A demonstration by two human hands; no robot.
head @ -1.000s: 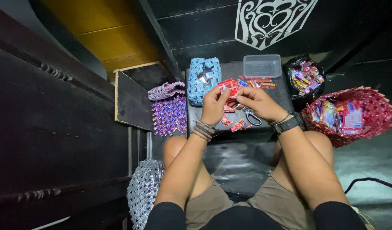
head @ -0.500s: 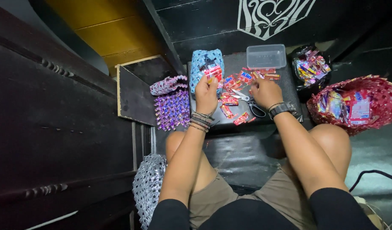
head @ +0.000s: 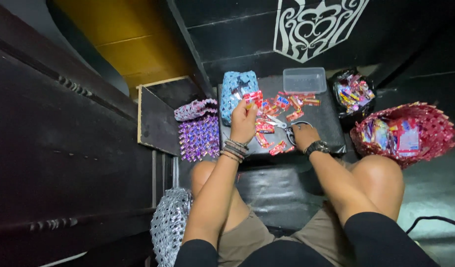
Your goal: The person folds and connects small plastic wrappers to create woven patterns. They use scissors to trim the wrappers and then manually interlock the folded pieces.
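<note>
My left hand (head: 244, 121) is raised over a low black table (head: 326, 116) and pinches a small red wrapper (head: 253, 97) between its fingertips. My right hand (head: 302, 134) rests on the table with its fingers through the black handles of a pair of scissors (head: 278, 123), whose blades point left. Several folded red and blue wrappers (head: 287, 105) lie scattered on the table between the hands. A blue woven pouch (head: 236, 89) lies just beyond my left hand.
A clear plastic box (head: 304, 79) stands at the table's far edge. A dark bag of wrappers (head: 354, 93) and a red woven basket (head: 432, 129) full of wrappers sit to the right. Purple woven pieces (head: 199, 134) lie left; a silver woven piece (head: 169, 226) lies by my left knee.
The hands were together holding a red wrapper. They have parted: the left hand keeps the wrapper, the right hand dropped to the table and took hold of the scissors.
</note>
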